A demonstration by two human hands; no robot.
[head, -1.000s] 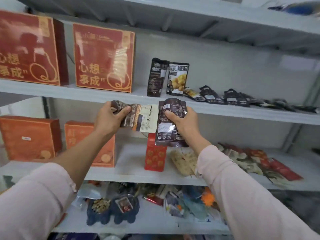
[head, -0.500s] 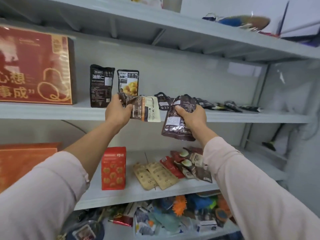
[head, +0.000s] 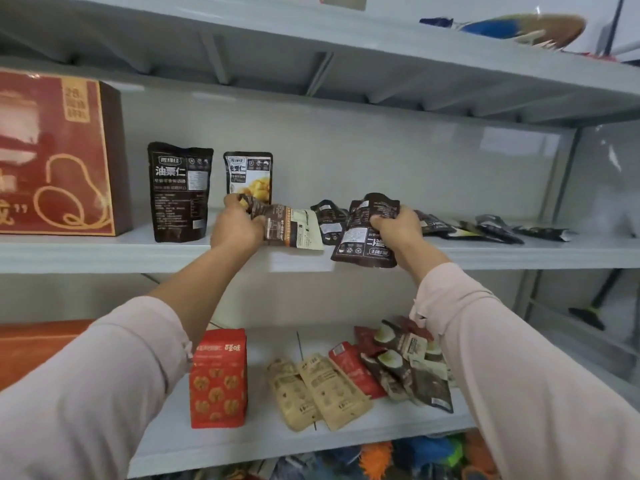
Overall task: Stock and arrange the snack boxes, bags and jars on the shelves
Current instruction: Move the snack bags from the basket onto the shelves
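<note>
Left-side item: brown pouch (head: 294, 230) with a cream label panel, lying on its side over the front edge of the middle shelf (head: 104, 252). Its crumpled left end is inside the left hand; the rest sticks out to the right, past the fingers.
Left hand (head: 237, 225): on my feed, fingers and thumb are curled tight round that crumpled end, back of the hand towards me. It holds nothing else.
Right-side item: dark brown pouch (head: 363, 237), print upside down, its lower end hanging over the shelf lip. The right hand has it by its right edge.
Right hand (head: 398, 225): fingers folded over the pouch's edge and closed on it. I cannot make out the thumb.
Spacing: the two held pouches are just beside each other. I cannot tell whether they touch.
Standing stock: two upright pouches (head: 179, 192), dark, at the back of the middle shelf, left of and behind the left hand.
Fallen stock: flat pouches (head: 485, 228), dark, in a row running right from behind the right hand.
Far left: red gift box (head: 55, 157), upright on the same shelf.
Lower shelf (head: 270, 441): red snack box (head: 219, 377) upright; kraft pouches (head: 318, 389) flat beside it; a heap of red and dark pouches (head: 408, 362) partly behind my right sleeve (head: 519, 375).
</note>
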